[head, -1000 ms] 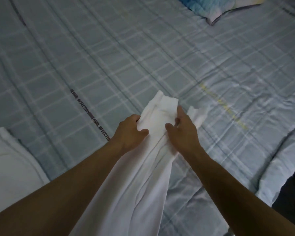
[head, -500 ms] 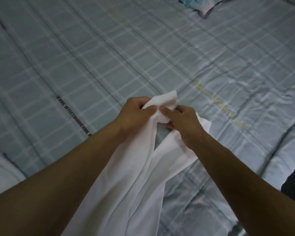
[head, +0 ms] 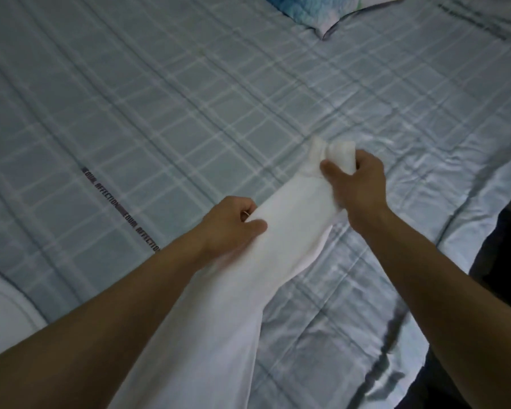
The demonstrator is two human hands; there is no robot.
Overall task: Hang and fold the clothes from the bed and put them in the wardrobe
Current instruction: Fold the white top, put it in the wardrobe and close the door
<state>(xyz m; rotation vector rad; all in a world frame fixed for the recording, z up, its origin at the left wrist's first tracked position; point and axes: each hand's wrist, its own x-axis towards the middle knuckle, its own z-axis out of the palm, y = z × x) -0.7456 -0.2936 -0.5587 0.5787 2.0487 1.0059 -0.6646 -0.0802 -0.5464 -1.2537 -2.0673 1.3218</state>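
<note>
Gripping white garment (head: pixel 219 305), left hand (head: pixel 230 225), right hand (head: pixel 356 184), apparently bunched lengthwise, far end up-right.

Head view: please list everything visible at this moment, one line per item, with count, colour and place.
bed cover: one, pale blue-green plaid, quilted, fills most of the frame
printed lettering: one dark strip, on the cover left of the hands
pillow: one, blue patterned, only a corner shows at the top edge
white cloth: one, lying at the lower left edge, mostly cut off
white garment: one, bunched lengthwise, running from the centre down to the bottom edge
left hand: one, centre, grips the garment partway along
right hand: one, right of centre, grips the garment's far end
forearms: two, bare, entering from the bottom corners
</note>
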